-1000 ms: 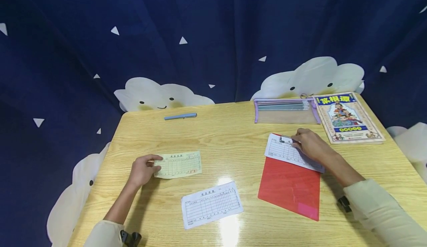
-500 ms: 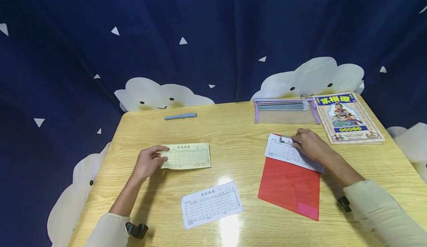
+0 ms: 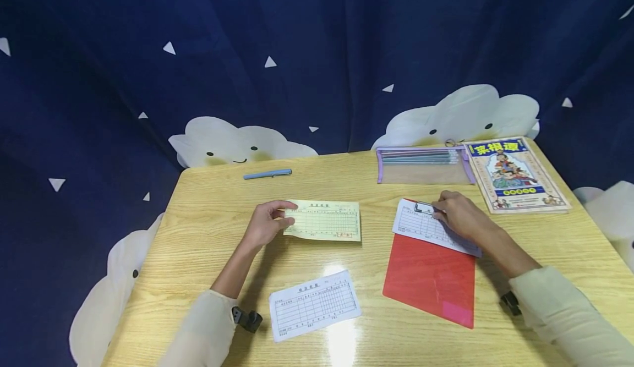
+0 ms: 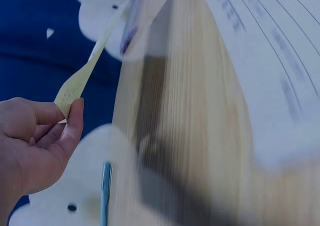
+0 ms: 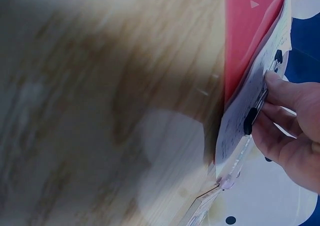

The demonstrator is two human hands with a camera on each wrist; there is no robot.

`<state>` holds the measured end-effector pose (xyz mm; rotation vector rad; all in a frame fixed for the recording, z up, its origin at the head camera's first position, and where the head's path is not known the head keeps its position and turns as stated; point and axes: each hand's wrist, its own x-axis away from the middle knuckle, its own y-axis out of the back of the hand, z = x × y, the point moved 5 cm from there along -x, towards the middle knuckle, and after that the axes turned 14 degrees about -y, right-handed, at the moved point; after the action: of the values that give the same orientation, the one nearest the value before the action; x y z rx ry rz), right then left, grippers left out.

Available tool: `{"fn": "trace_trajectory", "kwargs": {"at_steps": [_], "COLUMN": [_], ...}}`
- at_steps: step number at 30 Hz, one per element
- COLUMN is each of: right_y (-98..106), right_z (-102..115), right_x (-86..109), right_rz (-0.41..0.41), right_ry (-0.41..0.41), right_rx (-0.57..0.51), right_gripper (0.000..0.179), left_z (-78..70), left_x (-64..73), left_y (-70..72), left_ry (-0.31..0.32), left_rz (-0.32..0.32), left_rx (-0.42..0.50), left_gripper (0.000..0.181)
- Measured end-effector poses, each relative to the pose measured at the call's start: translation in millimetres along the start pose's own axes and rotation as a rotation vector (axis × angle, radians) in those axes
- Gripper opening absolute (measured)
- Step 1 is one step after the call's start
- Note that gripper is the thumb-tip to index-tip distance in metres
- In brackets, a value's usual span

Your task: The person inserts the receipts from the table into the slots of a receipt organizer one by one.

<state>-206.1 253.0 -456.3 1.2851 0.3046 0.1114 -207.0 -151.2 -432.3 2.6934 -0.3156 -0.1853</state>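
Observation:
Between thumb and fingers, my left hand (image 3: 264,225) pinches the left edge of a pale yellow receipt slip (image 3: 327,221). In the left wrist view, the yellow slip (image 4: 75,86) is held up over the table, its near end bent. My right hand (image 3: 463,219) grips the metal clip (image 3: 424,208) at the top of a red clipboard (image 3: 431,279). Across the upper part of the board lies a white receipt form (image 3: 421,225), partly covered by the hand. The right wrist view shows the thumb pressing on the clip, which has black ends (image 5: 250,122).
Another white receipt form (image 3: 315,306) lies flat at the front middle of the wooden table (image 3: 198,213). A blue pen (image 3: 267,174) is near the back edge. Back right are a mesh pouch (image 3: 421,175) with several pencils and a book (image 3: 517,177).
My left hand has carried the yellow receipt slip rightward and a little toward the back, closer to the red clipboard. My right hand has stayed on the clip.

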Motion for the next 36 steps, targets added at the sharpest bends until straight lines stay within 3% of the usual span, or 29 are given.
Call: {"fn": "trace_trajectory", "kwargs": {"at_steps": [8,20,26,32,36], "right_y": [-0.7,-1.4,0.9,0.4,1.3], "right_z": [1.0,0.1,1.2,0.6,1.2], "right_x": [-0.4,0.2,0.2,0.5,1.4], "right_rz": [0.031,0.024,0.014,0.009,0.002], "right_ry": [-0.023,-0.010,0.006,0.019,0.032], "right_rx": [0.008,0.020,0.026,0.025,0.026], "right_gripper": [0.019,0.021,0.019,0.021,0.019], "left_z": [-14.6,-34.3,-47.8,-48.8,-52.2], "left_x": [-22.4,-41.6,-47.4,-50.0,-50.6], "left_y": [-57.8,-145.6,-172.7,-191.1,-201.5], "left_ry": [-0.039,-0.133,-0.174,-0.129,-0.165], "left_rz": [0.099,0.221,0.208,0.160,0.176], "left_rx": [0.027,-0.074,-0.100,-0.069,-0.092], "left_gripper": [0.027,0.027,0.030,0.028,0.033]}}
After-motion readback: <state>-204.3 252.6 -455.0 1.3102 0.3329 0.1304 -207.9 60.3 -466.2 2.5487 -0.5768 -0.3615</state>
